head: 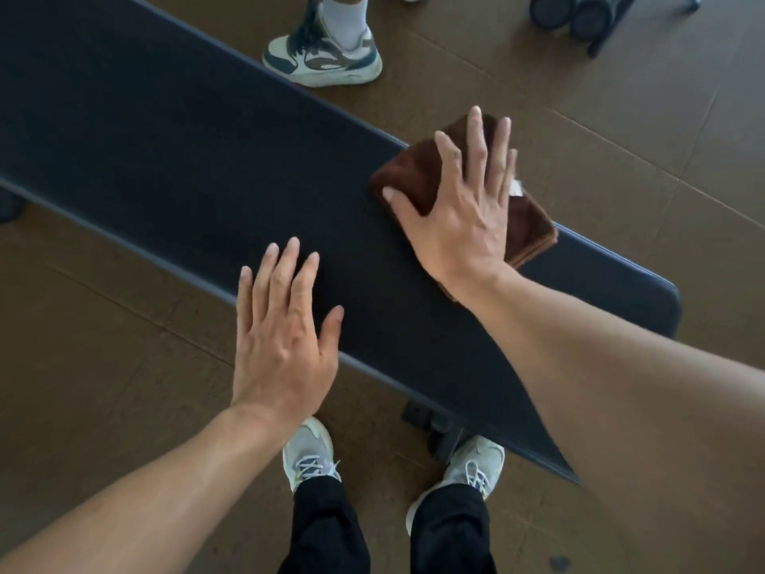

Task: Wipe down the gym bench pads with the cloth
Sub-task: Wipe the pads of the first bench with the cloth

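Nearest us, our left hand (281, 337) lies flat with straight fingers on the near edge of the bench pad (174, 159), holding nothing; if we lean on it, the worktop could tip. At two o'clock from it, our right hand (463, 209) presses, fingers spread, on the folded brown cloth (532, 225) at the pad's far edge. Part of the cloth overhangs there, so a stroke toward one o'clock could drag it onto the floor (621, 138). Beyond, someone's shoe (327, 55) stands close.
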`<action>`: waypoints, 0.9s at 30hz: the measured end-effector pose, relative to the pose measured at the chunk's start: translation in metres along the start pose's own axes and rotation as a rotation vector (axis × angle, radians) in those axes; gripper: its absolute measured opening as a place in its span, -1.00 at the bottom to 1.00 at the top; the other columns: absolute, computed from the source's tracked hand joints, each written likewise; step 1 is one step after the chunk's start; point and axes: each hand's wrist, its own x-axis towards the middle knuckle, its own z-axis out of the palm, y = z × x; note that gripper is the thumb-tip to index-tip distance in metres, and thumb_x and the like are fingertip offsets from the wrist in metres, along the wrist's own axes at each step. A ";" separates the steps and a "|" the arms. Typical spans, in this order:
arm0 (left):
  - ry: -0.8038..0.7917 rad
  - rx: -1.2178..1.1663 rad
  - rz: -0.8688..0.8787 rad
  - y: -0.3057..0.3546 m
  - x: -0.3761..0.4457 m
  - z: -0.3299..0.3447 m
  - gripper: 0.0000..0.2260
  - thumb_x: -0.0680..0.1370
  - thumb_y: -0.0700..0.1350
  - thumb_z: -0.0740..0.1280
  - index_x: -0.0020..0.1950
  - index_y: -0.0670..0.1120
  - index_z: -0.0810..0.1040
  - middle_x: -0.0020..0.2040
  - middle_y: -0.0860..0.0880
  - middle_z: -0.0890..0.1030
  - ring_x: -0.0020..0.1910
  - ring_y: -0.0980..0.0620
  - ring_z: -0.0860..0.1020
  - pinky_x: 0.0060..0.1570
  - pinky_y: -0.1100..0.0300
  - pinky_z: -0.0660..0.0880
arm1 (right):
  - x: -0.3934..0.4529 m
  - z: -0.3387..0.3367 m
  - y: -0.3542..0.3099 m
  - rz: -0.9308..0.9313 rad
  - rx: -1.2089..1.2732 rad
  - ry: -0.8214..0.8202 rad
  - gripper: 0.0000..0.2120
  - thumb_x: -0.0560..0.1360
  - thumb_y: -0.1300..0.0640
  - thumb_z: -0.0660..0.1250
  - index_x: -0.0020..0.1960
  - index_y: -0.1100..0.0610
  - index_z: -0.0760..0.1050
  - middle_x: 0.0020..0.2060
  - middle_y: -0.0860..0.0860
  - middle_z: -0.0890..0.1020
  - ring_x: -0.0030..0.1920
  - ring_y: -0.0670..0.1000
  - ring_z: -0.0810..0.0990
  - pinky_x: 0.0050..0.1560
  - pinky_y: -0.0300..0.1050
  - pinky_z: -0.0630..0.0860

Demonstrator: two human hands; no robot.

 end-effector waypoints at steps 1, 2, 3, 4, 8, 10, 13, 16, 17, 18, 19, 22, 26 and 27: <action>0.008 -0.011 -0.017 -0.004 -0.003 0.001 -0.49 0.67 0.00 0.19 0.58 -0.17 0.24 0.62 -0.14 0.18 0.64 -0.07 0.02 0.60 -0.13 -0.06 | 0.009 0.003 -0.009 0.110 -0.032 -0.033 -0.20 0.57 -0.41 0.12 0.65 0.03 0.16 0.69 0.05 0.02 0.66 0.23 -0.23 0.60 0.30 -0.31; 0.018 -0.021 -0.024 -0.008 -0.006 0.002 -0.52 0.70 -0.01 0.16 0.58 -0.17 0.24 0.62 -0.14 0.17 0.64 -0.07 0.00 0.60 -0.12 -0.07 | 0.012 0.005 -0.017 0.166 -0.048 -0.061 -0.21 0.58 -0.42 0.07 0.66 0.03 0.14 0.69 0.03 0.03 0.66 0.24 -0.23 0.59 0.34 -0.32; 0.027 -0.032 -0.017 -0.012 -0.011 0.003 -0.53 0.70 -0.02 0.14 0.58 -0.17 0.23 0.63 -0.14 0.16 0.65 -0.07 -0.01 0.60 -0.12 -0.07 | 0.005 0.006 -0.022 0.156 -0.061 -0.071 -0.21 0.59 -0.40 0.05 0.67 0.04 0.11 0.69 0.02 0.05 0.67 0.24 -0.21 0.59 0.35 -0.30; 0.038 -0.044 -0.002 -0.014 -0.015 0.003 -0.52 0.69 -0.04 0.13 0.59 -0.18 0.23 0.63 -0.14 0.15 0.65 -0.07 -0.01 0.60 -0.12 -0.08 | -0.008 0.008 -0.025 0.080 -0.076 -0.060 -0.21 0.60 -0.37 0.05 0.68 0.06 0.09 0.69 0.02 0.06 0.67 0.24 -0.17 0.60 0.34 -0.24; 0.095 -0.104 0.004 -0.019 -0.020 0.001 -0.53 0.68 -0.11 0.12 0.59 -0.19 0.23 0.64 -0.12 0.16 0.65 -0.06 0.01 0.60 -0.14 -0.05 | -0.105 0.011 -0.028 -0.388 -0.076 -0.116 -0.29 0.65 -0.28 0.15 0.67 0.08 0.17 0.67 0.00 0.15 0.68 0.19 -0.06 0.62 0.31 -0.04; 0.091 -0.101 -0.010 -0.022 -0.019 -0.002 -0.53 0.68 -0.11 0.10 0.60 -0.18 0.22 0.63 -0.10 0.17 0.65 -0.04 0.00 0.60 -0.15 -0.05 | -0.136 0.013 -0.023 -0.524 -0.111 -0.186 -0.32 0.66 -0.29 0.15 0.67 0.02 0.18 0.67 -0.03 0.15 0.68 0.16 -0.08 0.62 0.33 -0.04; 0.066 -0.077 0.059 -0.020 -0.011 -0.010 -0.53 0.68 -0.10 0.09 0.60 -0.17 0.22 0.63 -0.10 0.17 0.65 -0.05 0.00 0.59 -0.16 -0.05 | -0.115 0.009 -0.003 -0.625 -0.145 -0.193 -0.34 0.62 -0.34 0.18 0.64 -0.10 0.25 0.65 -0.08 0.20 0.68 0.21 -0.07 0.57 0.47 -0.08; 0.068 -0.080 0.209 -0.007 0.007 -0.018 -0.53 0.69 -0.09 0.10 0.60 -0.17 0.24 0.63 -0.09 0.20 0.64 -0.06 0.03 0.59 -0.17 -0.02 | -0.052 0.003 0.006 -0.467 -0.170 -0.155 -0.33 0.57 -0.41 0.16 0.62 -0.21 0.24 0.67 -0.04 0.14 0.66 0.32 -0.11 0.54 0.52 -0.13; 0.084 -0.099 0.207 -0.002 0.014 -0.020 -0.54 0.69 -0.10 0.10 0.60 -0.16 0.24 0.62 -0.09 0.21 0.64 -0.06 0.04 0.59 -0.16 -0.02 | -0.029 0.001 0.004 -0.381 -0.173 -0.155 -0.32 0.56 -0.42 0.13 0.63 -0.24 0.18 0.68 -0.04 0.09 0.65 0.33 -0.13 0.55 0.49 -0.16; 0.101 -0.127 0.174 0.003 0.019 -0.021 -0.54 0.69 -0.11 0.10 0.60 -0.16 0.23 0.62 -0.09 0.21 0.64 -0.05 0.04 0.60 -0.14 -0.03 | -0.008 0.000 -0.002 -0.293 -0.165 -0.159 -0.31 0.56 -0.43 0.10 0.63 -0.27 0.12 0.68 -0.04 0.04 0.66 0.31 -0.13 0.57 0.45 -0.17; 0.116 -0.154 0.131 0.007 0.023 -0.021 -0.54 0.69 -0.10 0.10 0.60 -0.15 0.23 0.62 -0.09 0.21 0.64 -0.04 0.03 0.60 -0.13 -0.03 | 0.008 0.001 -0.010 -0.207 -0.146 -0.162 -0.30 0.56 -0.44 0.07 0.64 -0.27 0.07 0.68 -0.04 0.03 0.66 0.28 -0.12 0.59 0.40 -0.18; 0.144 -0.221 0.070 0.014 0.020 -0.023 -0.55 0.70 -0.09 0.10 0.60 -0.16 0.22 0.63 -0.09 0.19 0.64 -0.04 0.03 0.60 -0.11 -0.01 | 0.014 0.014 -0.044 -0.028 -0.088 -0.107 -0.30 0.58 -0.40 0.03 0.66 -0.19 0.06 0.68 -0.01 0.08 0.67 0.21 -0.06 0.60 0.34 -0.18; 0.221 -0.416 0.072 0.033 0.003 -0.030 -0.60 0.72 -0.14 0.10 0.55 -0.17 0.29 0.60 -0.06 0.24 0.63 -0.02 0.10 0.60 -0.06 0.01 | -0.072 0.020 -0.060 -0.383 -0.129 -0.123 -0.35 0.63 -0.27 0.05 0.67 -0.09 0.13 0.66 0.01 0.17 0.67 0.22 -0.01 0.58 0.37 -0.10; 0.224 -0.432 0.064 0.036 0.001 -0.031 -0.61 0.72 -0.13 0.10 0.55 -0.17 0.29 0.59 -0.07 0.24 0.63 -0.01 0.10 0.60 -0.06 0.02 | -0.095 0.019 -0.055 -0.471 -0.149 -0.182 -0.36 0.64 -0.25 0.04 0.68 -0.09 0.10 0.67 0.00 0.13 0.67 0.21 -0.05 0.59 0.36 -0.12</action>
